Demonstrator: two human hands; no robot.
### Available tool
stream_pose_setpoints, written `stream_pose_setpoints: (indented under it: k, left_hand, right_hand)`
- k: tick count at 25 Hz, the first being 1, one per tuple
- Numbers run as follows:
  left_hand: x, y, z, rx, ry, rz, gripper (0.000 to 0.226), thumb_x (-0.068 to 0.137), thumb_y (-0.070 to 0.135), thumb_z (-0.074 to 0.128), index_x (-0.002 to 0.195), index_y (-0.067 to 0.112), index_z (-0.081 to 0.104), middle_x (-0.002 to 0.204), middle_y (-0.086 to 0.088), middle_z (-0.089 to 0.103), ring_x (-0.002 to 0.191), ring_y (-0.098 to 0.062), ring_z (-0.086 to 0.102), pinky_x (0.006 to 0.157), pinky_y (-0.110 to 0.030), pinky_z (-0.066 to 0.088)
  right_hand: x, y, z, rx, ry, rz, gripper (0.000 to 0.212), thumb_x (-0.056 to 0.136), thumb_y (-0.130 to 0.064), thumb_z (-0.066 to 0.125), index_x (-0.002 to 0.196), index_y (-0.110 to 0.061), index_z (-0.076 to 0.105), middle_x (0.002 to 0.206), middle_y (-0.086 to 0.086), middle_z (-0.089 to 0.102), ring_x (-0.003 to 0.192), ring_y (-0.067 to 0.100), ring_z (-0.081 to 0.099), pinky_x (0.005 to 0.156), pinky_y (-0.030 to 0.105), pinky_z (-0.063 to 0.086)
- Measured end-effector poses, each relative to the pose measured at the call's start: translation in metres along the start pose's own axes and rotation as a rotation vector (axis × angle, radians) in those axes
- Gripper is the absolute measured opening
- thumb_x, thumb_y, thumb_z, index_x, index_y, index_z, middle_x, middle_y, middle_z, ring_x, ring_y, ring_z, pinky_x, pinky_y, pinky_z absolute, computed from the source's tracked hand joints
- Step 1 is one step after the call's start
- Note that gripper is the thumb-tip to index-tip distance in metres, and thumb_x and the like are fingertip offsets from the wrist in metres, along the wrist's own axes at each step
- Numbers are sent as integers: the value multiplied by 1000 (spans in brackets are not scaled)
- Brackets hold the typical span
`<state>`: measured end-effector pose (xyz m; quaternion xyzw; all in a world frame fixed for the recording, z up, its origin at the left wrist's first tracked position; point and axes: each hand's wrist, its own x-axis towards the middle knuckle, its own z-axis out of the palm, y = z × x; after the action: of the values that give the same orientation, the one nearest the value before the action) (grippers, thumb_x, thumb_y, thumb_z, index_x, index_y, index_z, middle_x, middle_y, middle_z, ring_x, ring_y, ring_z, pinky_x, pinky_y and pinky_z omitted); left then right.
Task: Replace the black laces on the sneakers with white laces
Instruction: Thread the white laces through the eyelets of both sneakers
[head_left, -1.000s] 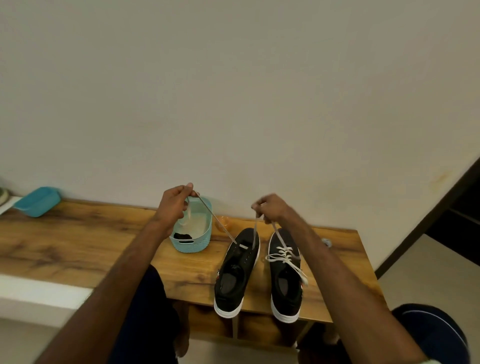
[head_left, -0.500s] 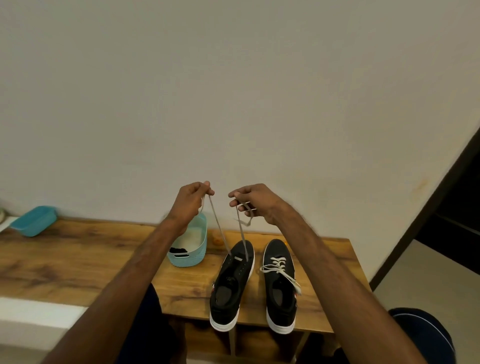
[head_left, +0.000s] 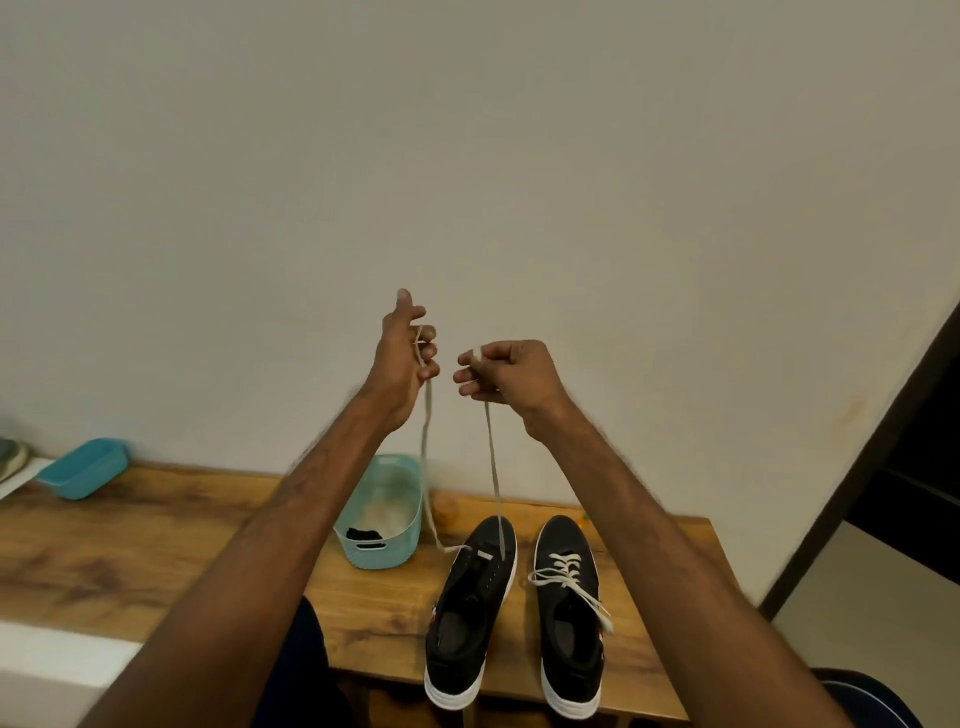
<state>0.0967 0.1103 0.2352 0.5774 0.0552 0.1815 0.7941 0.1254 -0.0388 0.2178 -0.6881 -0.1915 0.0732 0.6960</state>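
Note:
Two black sneakers with white soles stand side by side on a wooden bench. The right sneaker is laced in white. A white lace runs through the toe-end eyelets of the left sneaker, and both its ends rise to my hands. My left hand holds one end with curled fingers, thumb up. The other end is pinched in my right hand. Both hands are raised high above the shoes, close together.
A light-blue basket with a black lace inside stands left of the shoes. A blue tray lies at the bench's far left. A dark doorway is on the right. The wall is close behind.
Both hands have lifted well above the bench and drawn together, pulling the white lace ends up taut from the left sneaker. The camera view tilted up.

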Motion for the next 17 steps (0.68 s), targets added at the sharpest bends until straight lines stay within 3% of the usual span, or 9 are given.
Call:
stream_pose_setpoints:
  k: [3,6,9,11,12,14,17]
  left_hand:
    - [2,14,14,-106,-113,16,30,102,46,40,105,17,49,75,3,47,60,-9,38,50,-22,29]
    - [0,19,30,-113,-152,53,17,101,28,41,101,15,51,77,0,49,61,-11,37,46,-19,36]
    - [2,13,31,9,-79,129,18,99,12,36,98,16,53,75,0,50,59,-10,37,45,-19,33]
    - [5,-2,20,163,-4,148,21,98,7,37,97,16,55,71,1,49,55,-9,36,45,-21,28]
    - [5,-14,10,226,14,143,19,99,10,39,96,16,57,69,2,49,54,-9,36,45,-20,28]
    - [4,-52,-14,375,28,137,20,103,23,44,94,15,60,67,2,49,55,-9,39,46,-20,31]
    - [-10,-131,-56,693,-45,41,39,96,52,51,92,15,64,81,5,63,74,-10,58,66,-25,44]
  right_hand:
    - [3,-8,3,-200,174,-109,20,95,-28,64,88,-16,78,67,1,69,54,10,57,59,29,52]
    - [6,-14,4,-287,263,-154,22,95,-34,62,84,-25,79,73,-5,68,73,14,62,68,37,55]
    - [5,-15,0,-283,240,-125,26,98,-28,57,85,-21,78,83,-10,71,84,10,65,80,35,57]
    - [0,-6,-7,-87,212,-39,30,102,-21,49,91,-8,74,83,3,73,71,16,66,71,33,58]
    - [-3,6,-10,-26,205,2,30,104,-18,46,96,-3,70,79,9,72,62,18,63,61,29,57]
    - [-8,47,-17,-133,234,66,21,104,-15,44,109,-6,63,72,9,70,55,16,59,49,22,47]
    - [-18,138,-24,-375,238,227,29,96,-5,45,116,-25,53,76,6,73,59,14,65,55,28,52]
